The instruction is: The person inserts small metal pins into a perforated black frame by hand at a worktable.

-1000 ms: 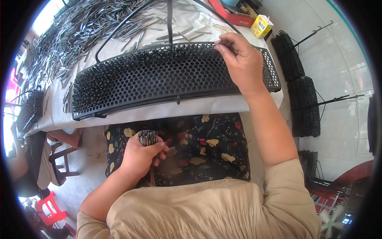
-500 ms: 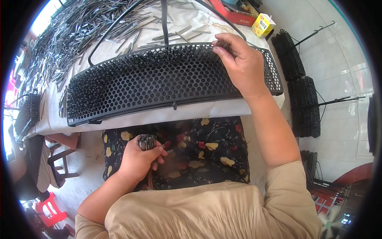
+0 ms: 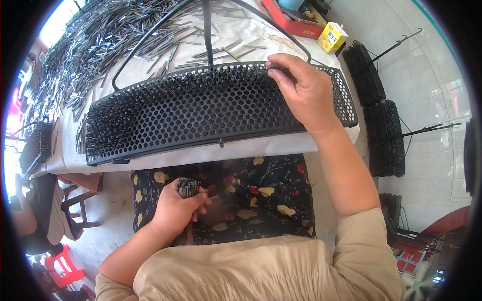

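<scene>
My left hand (image 3: 178, 210) is closed around an upright bundle of thin dark metal sticks (image 3: 189, 187), held low over my lap. In front of me a curved black perforated rack (image 3: 201, 113) stands on the table, its face full of round holes. Short dark sticks fill the holes along its far edge and left end; the middle and near holes are bare. My right hand (image 3: 306, 90) is over the far right part of the rack, thumb and forefinger brought together by the row of sticks. What lies between those fingertips is too small to make out.
A large heap of loose metal sticks (image 3: 115, 37) covers the table's far left. A black bent-rod frame (image 3: 207, 30) rises behind the rack. Back right are a red box (image 3: 296, 22) and a yellow carton (image 3: 332, 38). More black racks (image 3: 384, 135) stand right of the table.
The short sticks that showed between my right fingertips no longer stand up there. My right hand stays at the same part of the rack; my left keeps its bundle. The view has shifted slightly.
</scene>
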`<state>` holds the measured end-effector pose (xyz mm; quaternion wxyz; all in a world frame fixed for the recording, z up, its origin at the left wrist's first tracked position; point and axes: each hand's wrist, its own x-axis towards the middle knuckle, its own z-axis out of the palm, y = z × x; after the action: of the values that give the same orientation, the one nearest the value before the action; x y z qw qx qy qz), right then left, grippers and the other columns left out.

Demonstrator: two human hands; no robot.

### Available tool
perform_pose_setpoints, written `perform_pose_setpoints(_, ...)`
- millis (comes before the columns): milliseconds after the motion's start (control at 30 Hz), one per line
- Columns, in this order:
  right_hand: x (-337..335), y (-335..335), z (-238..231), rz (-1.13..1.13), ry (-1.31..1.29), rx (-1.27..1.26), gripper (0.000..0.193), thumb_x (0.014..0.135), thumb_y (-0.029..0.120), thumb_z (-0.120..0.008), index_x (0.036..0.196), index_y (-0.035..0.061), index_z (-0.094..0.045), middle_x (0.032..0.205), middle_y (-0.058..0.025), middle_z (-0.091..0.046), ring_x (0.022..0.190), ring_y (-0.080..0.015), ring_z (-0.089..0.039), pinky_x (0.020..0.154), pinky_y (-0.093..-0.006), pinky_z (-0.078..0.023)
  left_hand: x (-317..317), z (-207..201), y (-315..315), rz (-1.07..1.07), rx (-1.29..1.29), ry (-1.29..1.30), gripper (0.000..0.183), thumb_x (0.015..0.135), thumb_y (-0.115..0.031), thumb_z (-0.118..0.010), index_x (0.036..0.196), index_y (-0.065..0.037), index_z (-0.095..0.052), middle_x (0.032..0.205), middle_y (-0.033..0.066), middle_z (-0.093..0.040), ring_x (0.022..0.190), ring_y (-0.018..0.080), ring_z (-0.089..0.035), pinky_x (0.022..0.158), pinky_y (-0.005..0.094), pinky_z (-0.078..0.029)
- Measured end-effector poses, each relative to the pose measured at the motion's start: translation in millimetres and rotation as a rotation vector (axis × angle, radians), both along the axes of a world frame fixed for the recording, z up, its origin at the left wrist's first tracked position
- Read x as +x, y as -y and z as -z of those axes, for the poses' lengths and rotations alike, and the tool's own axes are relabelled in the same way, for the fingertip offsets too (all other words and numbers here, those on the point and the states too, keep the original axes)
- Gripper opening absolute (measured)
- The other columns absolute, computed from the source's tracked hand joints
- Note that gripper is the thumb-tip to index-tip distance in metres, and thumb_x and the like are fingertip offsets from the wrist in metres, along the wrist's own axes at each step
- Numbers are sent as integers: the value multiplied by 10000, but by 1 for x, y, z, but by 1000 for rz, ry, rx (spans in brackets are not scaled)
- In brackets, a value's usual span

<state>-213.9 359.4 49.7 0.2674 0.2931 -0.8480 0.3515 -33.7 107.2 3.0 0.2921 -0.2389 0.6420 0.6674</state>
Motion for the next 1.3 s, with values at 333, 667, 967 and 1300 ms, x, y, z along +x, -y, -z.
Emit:
perform_pose_setpoints(333,0,-7,-1,49,95,5,227,860,-13,-697,1082,20,-669,960,-89,-740,888,-141,-718,791,-246,-565,-1,4,0,-6,13,12,41,880,-3,-614,911,9,-589,796,111,-679,595,139,-607,472,239,-453)
perform_pose_setpoints(667,-3,-10,8,9,84,-131,225,850,69,-716,1071,51,-672,934,-125,-731,847,-233,-729,739,-299,-567,-3,4,-4,9,14,6,25,882,2,-611,900,14,-597,786,113,-673,596,144,-609,471,247,-456)
perform_pose_setpoints(967,-2,-11,6,18,71,-109,224,848,59,-717,1067,51,-672,929,-125,-730,843,-231,-729,738,-296,-567,-3,5,-3,12,22,20,49,899,-12,-622,924,-5,-581,791,77,-676,607,112,-613,485,231,-476)
perform_pose_setpoints(1300,-3,-12,4,35,104,-106,230,843,70,-720,1069,46,-677,948,-130,-728,869,-231,-729,754,-296,-563,-5,7,-2,30,19,22,53,896,-15,-623,926,-6,-580,792,77,-675,614,117,-616,492,235,-480)
